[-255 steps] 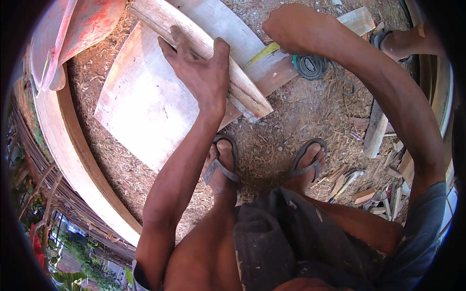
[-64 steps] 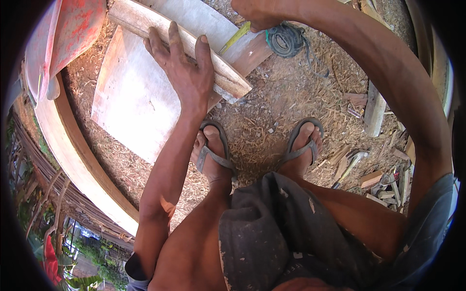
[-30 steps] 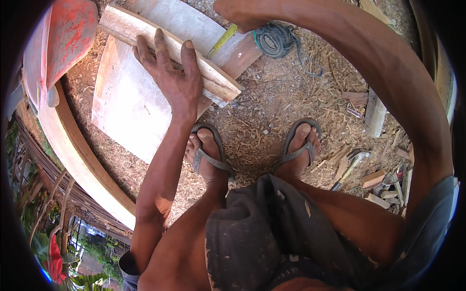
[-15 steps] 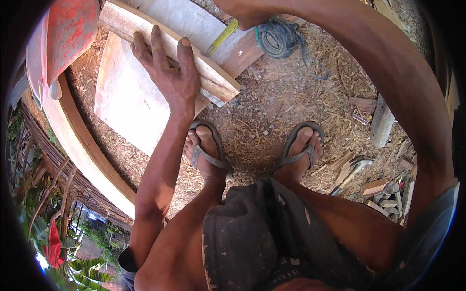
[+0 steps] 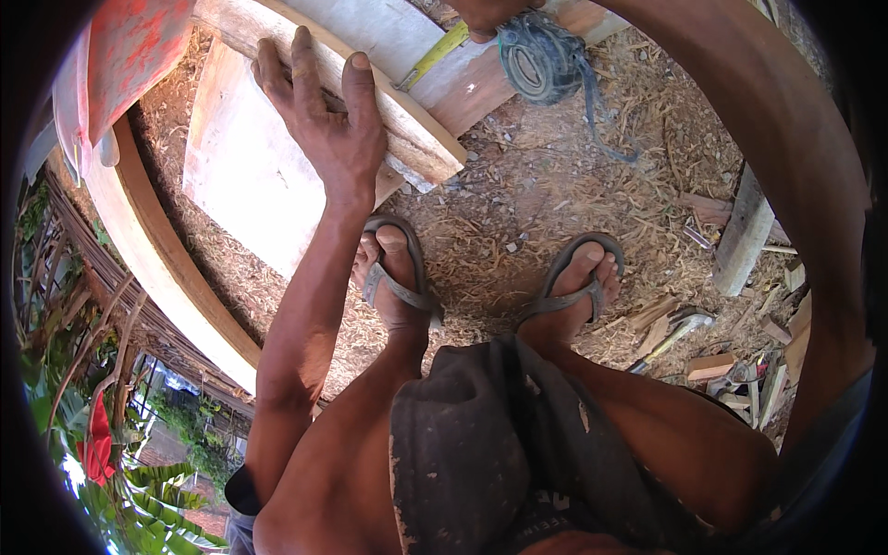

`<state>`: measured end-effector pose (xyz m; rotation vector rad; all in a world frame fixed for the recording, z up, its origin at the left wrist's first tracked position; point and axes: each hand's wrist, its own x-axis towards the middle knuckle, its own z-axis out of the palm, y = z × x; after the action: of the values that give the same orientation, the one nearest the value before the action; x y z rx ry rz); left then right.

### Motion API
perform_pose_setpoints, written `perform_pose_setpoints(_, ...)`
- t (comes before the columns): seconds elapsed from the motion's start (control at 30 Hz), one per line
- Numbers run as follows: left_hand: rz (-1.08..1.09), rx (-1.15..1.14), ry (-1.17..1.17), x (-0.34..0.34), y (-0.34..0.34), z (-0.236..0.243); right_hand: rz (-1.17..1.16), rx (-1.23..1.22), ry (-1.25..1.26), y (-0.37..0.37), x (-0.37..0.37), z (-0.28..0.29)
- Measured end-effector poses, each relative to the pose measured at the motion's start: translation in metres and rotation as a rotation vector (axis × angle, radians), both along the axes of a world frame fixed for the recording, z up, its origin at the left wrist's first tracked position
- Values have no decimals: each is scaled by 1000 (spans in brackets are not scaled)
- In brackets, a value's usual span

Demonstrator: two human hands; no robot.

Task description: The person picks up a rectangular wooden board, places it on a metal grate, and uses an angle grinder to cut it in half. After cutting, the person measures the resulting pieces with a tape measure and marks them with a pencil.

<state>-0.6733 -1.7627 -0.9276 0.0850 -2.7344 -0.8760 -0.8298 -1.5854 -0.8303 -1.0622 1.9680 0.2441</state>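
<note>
My left hand [image 5: 335, 129] lies with spread, outstretched fingers over a thick, rough-edged wooden plank [image 5: 427, 146]. Beneath and beyond that plank are pale, flat boards [image 5: 379, 37]. At the top edge my right hand [image 5: 490, 13] is partly cut off, its visible fingers curled in close to the yellow blade [image 5: 435, 57] of a tape measure. What those fingers hold, if anything, is hidden. Just right of them sits the dark, worn tape measure case [image 5: 536, 67] with a strap trailing down. The blade runs from near the case to the plank's far edge.
A faded red, curved object [image 5: 139, 55] stands at upper left above a long curved timber [image 5: 166, 268]. Wood shavings cover the ground [image 5: 490, 222] around my sandalled feet. At right lie a hammer [image 5: 673, 340], a short post [image 5: 743, 236] and wood offcuts [image 5: 710, 366].
My right hand has shifted up and slightly right, partly out of the picture. The tape measure and plank appear slightly lower and farther right. My left hand stays on the plank.
</note>
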Motion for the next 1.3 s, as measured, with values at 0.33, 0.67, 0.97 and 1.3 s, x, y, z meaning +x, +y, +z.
perform_pose_setpoints(0.33, 1, -19, 24, 6, -6, -6, -203, 52, -43, -9, 7, 2)
perform_pose_setpoints(0.67, 34, 54, -10, -3, 10, 9, -129, -110, 181, 7, 12, -33)
perform_pose_setpoints(0.97, 31, 137, 34, 4, 2, 2, -239, -218, 102, 36, 28, -20)
perform_pose_setpoints(1.3, -66, 190, 166, 8, -6, 30, -527, -434, 36, 59, 41, 6)
